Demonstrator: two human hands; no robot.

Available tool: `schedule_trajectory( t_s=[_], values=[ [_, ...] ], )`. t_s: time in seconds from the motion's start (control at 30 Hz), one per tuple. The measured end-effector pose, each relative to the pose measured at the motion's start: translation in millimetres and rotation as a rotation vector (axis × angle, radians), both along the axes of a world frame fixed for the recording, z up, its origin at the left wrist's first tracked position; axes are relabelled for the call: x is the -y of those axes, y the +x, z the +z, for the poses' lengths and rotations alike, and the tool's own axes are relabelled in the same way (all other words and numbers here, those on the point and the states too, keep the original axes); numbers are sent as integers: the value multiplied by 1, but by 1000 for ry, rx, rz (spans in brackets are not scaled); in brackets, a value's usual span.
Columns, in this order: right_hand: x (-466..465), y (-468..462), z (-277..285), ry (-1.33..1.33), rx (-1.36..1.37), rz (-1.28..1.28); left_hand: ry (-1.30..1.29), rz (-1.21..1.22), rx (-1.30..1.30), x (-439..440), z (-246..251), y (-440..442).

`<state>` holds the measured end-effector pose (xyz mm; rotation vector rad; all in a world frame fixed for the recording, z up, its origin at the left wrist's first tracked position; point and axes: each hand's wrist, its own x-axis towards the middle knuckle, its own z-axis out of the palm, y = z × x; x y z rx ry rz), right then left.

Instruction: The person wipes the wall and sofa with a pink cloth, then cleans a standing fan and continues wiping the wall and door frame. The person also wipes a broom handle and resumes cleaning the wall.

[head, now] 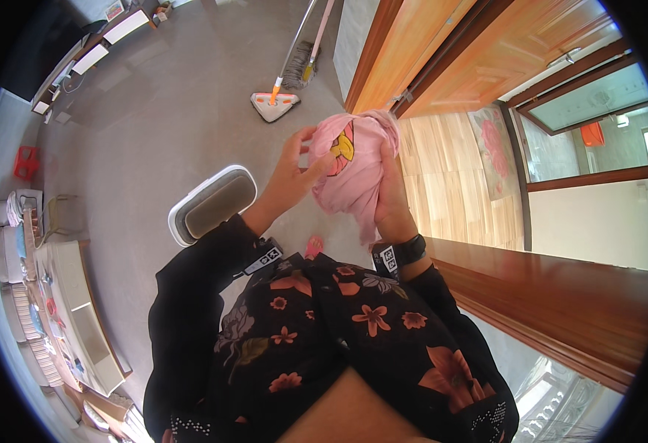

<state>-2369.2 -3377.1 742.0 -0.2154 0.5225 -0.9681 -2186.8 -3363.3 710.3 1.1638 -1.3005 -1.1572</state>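
Both my hands hold a bunched pink cloth with a yellow and red printed figure on it. My left hand grips its left side, thumb over the print. At the cloth's right edge, my right hand closes on the fabric, and one end hangs beside the palm. Below and left, a white-rimmed oblong bucket with murky grey water stands on the floor, partly behind my left forearm. A triangular flat mop and a grey string mop lean near the wall beyond the cloth.
A wooden door opens at the right onto a wood-look floor with a flowered mat. A brown wooden ledge runs close by my right arm. Far left are a low table, a sofa and a red stool.
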Motion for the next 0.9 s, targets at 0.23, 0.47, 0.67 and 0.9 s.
schedule_trajectory(
  t_s=[0.23,0.47,0.67,0.9],
  values=[
    [17,1,-7,-367,-662,-102,407,-82,-369,14,9,-13],
    [42,0,-26,-252,-394,118,289,-86,-541,54,18,-10],
    [94,22,-24,-331,-423,6,318,-165,-329,122,13,14],
    [209,34,23,-573,-642,-123,68,-124,-46,249,9,89]
  ],
)
